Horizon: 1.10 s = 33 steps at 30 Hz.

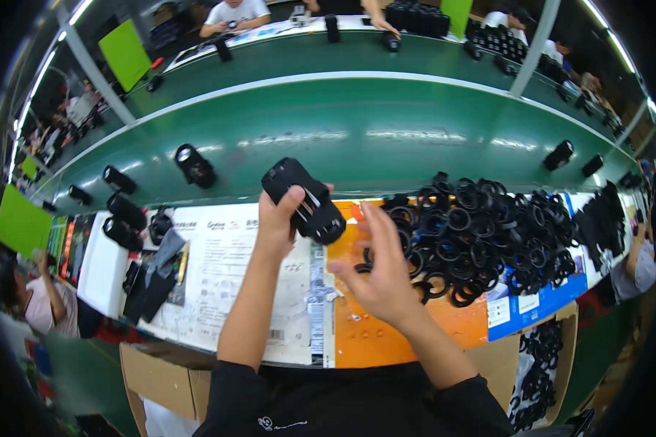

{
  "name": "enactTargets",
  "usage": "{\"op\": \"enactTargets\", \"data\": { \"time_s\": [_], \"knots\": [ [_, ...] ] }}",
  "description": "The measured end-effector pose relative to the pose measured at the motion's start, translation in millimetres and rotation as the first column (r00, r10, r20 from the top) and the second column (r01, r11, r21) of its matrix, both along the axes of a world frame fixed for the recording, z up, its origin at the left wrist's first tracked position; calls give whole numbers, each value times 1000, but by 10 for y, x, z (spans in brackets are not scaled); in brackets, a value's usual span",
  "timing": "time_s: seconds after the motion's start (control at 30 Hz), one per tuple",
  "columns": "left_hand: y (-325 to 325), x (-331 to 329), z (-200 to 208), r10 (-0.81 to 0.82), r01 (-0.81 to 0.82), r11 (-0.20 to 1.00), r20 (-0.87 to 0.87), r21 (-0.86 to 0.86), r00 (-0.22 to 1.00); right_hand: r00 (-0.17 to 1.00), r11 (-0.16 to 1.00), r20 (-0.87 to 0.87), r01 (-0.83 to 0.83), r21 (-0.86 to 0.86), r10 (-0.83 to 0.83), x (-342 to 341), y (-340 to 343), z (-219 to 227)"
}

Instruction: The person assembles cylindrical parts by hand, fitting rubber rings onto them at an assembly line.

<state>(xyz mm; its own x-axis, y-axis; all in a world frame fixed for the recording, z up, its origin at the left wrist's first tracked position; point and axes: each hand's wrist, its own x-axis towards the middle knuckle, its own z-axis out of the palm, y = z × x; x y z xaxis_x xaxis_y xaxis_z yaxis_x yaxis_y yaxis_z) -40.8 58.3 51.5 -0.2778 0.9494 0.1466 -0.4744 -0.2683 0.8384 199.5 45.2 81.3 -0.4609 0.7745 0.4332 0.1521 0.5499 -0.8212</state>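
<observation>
My left hand (277, 217) is closed around a black cylindrical housing (305, 200), which tilts down to the right above the worktable. The thumb presses on its near side, and the fingers are mostly hidden behind it. Just right of the housing, my right hand (383, 269) has its fingers stretched out and its thumb apart, with nothing visible in it. It hovers over the orange mat (372, 342). Close to its fingers begins a large heap of black rings (481, 233).
Beyond the table runs a green conveyor belt (328, 116) carrying more black housings (194, 166). A dark cloth (157, 277) and a white tray (98, 255) lie at left. Open cardboard boxes (160, 379) stand below the near edge. Other people work across and at both sides.
</observation>
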Motion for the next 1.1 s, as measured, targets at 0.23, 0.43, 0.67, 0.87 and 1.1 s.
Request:
{"op": "enactTargets", "data": {
  "time_s": [0.23,0.43,0.67,0.87,1.1],
  "knots": [
    [-617,-21,-209,-16,-47,971,258,236,966,996,991,23,-87,-103,90,-597,-251,-353],
    [-730,-131,-270,34,-40,988,40,150,999,935,773,-276,-340,-535,220,-623,-272,-661],
    [-790,-260,-398,33,-36,999,82,30,996,926,725,-201,-376,-577,320,-696,-310,-634],
    [-804,-230,-340,73,-79,993,76,88,994,967,897,-45,-250,-364,251,-687,-360,-658],
    [-811,-222,-257,99,-106,975,45,196,994,986,984,45,-159,-86,163,-667,-418,-631]
  ]
}}
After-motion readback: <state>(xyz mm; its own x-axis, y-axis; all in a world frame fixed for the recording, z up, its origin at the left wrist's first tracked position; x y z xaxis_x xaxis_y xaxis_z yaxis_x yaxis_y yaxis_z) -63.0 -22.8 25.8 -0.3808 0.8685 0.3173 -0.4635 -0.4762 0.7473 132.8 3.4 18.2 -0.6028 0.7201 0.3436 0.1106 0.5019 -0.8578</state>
